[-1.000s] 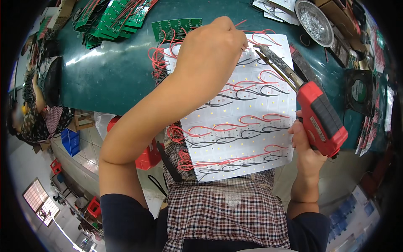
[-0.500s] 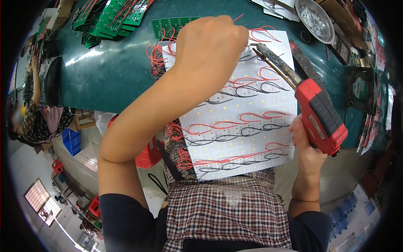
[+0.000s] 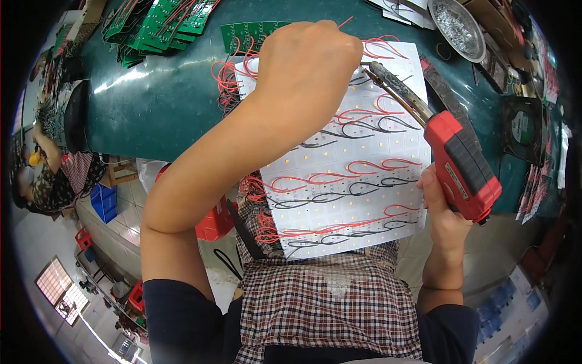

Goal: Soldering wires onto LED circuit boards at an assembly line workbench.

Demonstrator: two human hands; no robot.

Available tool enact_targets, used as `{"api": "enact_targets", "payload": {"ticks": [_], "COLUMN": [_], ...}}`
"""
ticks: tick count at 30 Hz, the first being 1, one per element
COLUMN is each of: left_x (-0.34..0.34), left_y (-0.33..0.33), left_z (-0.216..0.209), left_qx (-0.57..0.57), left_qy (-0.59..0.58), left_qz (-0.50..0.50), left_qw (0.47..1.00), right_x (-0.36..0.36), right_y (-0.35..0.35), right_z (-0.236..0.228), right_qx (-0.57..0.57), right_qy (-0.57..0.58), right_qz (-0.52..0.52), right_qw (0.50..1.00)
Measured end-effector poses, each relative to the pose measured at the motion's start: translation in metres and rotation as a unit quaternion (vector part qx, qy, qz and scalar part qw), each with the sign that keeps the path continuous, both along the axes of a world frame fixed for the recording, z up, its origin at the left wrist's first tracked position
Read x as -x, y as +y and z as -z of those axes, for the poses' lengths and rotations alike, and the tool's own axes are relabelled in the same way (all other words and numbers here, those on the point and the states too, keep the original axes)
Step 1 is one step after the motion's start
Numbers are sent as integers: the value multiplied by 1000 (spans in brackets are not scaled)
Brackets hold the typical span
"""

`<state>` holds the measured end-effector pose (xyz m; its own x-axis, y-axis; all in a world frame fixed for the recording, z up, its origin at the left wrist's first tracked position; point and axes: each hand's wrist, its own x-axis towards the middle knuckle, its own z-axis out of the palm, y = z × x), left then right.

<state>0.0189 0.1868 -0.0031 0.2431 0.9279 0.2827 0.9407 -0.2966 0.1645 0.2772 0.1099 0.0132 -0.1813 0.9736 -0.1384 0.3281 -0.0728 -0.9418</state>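
A white circuit panel (image 3: 339, 209) lies in front of me, its near edge over my checked apron. Rows of red and black wire loops cross it, among small yellowish components. My right hand (image 3: 447, 221) grips a red and black soldering gun (image 3: 464, 167) at the panel's right edge. The gun's tip points up and left, close beside my left fingers. My left hand (image 3: 309, 60) is closed above the far part of the panel, and a thin red wire (image 3: 346, 23) sticks out from its far side. Its fingertips and the spot under them are hidden.
Green circuit boards (image 3: 160, 27) with red wires are stacked at the far left. Another green board (image 3: 251, 31) lies behind the panel. A metal bowl (image 3: 456, 30) of silvery bits and a black fan (image 3: 522, 130) stand at the right. Another person (image 3: 57, 176) sits at the left.
My left hand and the soldering gun have shifted only very slightly. The person at the left has lowered an arm.
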Motion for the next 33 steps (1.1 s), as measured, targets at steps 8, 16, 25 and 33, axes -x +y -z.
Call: {"api": "enact_targets", "payload": {"ticks": [8,16,25,33], "left_x": [-1,1,18,13], "left_y": [1,0,0,-7], "left_z": [0,0,-10,-14], "left_qx": [3,4,41,10], "left_qy": [1,-2,-243,-100], "left_qz": [-3,-2,2,10], "left_qw": [1000,1000,969,995], "right_x": [-2,-2,-5,-8], "right_y": [-1,0,2,0], "right_z": [4,6,2,3], "right_qx": [-47,-94,-86,-101], "right_qy": [-33,-18,5,5], "right_qz": [47,37,59,45], "right_qw": [997,995,995,994]}}
